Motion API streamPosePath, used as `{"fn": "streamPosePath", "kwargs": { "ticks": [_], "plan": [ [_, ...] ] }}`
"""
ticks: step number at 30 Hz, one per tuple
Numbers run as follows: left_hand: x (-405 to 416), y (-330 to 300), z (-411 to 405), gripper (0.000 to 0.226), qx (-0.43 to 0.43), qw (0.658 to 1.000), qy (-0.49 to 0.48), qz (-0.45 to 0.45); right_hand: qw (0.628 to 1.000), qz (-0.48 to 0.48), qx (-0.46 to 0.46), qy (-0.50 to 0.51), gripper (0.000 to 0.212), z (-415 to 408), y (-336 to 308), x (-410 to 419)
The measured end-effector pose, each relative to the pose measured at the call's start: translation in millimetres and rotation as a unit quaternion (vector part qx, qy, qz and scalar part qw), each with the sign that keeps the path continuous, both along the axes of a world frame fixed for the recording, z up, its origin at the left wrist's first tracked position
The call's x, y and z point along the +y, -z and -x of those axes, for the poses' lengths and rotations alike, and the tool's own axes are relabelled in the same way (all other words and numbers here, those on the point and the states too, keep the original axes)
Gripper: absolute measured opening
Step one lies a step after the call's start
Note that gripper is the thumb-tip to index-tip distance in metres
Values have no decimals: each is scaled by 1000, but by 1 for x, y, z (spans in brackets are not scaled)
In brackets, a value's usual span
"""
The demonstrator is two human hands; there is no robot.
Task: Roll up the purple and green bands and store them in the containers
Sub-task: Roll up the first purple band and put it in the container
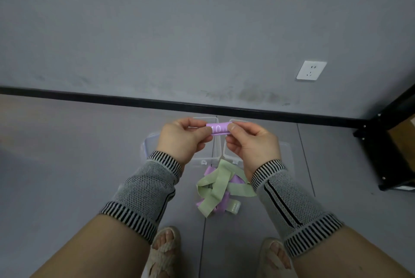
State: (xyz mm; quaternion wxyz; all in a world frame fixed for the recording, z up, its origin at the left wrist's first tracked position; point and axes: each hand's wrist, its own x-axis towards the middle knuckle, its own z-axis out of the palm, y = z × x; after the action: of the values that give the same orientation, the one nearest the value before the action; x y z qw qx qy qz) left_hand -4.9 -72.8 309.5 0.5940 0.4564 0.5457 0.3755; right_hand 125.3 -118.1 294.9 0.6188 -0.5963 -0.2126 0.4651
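A tightly rolled purple elastic band (219, 129), printed with a white "10", is being held level in the air between two hands, above two clear plastic containers on the floor. The left hand (183, 138) is pinching the roll's left end with curled fingers and thumb, and the right hand (251, 145) is pinching its right end in the same way — both are closed firmly on the roll. The left clear plastic container (210, 158) and the right clear plastic container (229, 156) are sitting side by side, just beyond the hands and partly hidden by them; a clear plastic lid (149, 143) is lying to the left of them and another clear lid (286, 152) is showing to the right. Nearer, a loose tangle of pale green flat bands (215, 190) and purple flat bands (237, 180) is lying on the grey floor (67, 154), touching the containers' near edge. Both wrists are wearing grey knit sleeves (143, 190) with black-and-white striped cuffs, and two feet in cream woven sandals (165, 253) are standing at the near edge. Farther off, a black skirting strip (112, 98) is running along the grey wall — a white wall socket (311, 70) is sitting on it to the right — and a black metal frame (381, 143) is standing at the far right.
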Motion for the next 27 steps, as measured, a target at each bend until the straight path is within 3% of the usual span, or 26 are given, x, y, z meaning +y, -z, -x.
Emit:
{"fn": "streamPosePath", "kwargs": {
  "ticks": [7,14,17,21,27],
  "plan": [
    [42,22,-1,9,1,1000,4,12,999,40,-16,-10,14,0,27,48],
    [123,138,-10,14,41,999,1,-9,998,63,9,-9,14,-13,135,133],
    [161,207,-12,21,104,994,-9,-39,996,87,19,-6,14,-20,194,171],
    [198,287,-6,41,280,953,38,-106,992,128,7,5,15,-27,259,201],
    [234,360,-1,59,382,914,76,-114,988,155,0,20,17,-27,307,225]
  ]
}}
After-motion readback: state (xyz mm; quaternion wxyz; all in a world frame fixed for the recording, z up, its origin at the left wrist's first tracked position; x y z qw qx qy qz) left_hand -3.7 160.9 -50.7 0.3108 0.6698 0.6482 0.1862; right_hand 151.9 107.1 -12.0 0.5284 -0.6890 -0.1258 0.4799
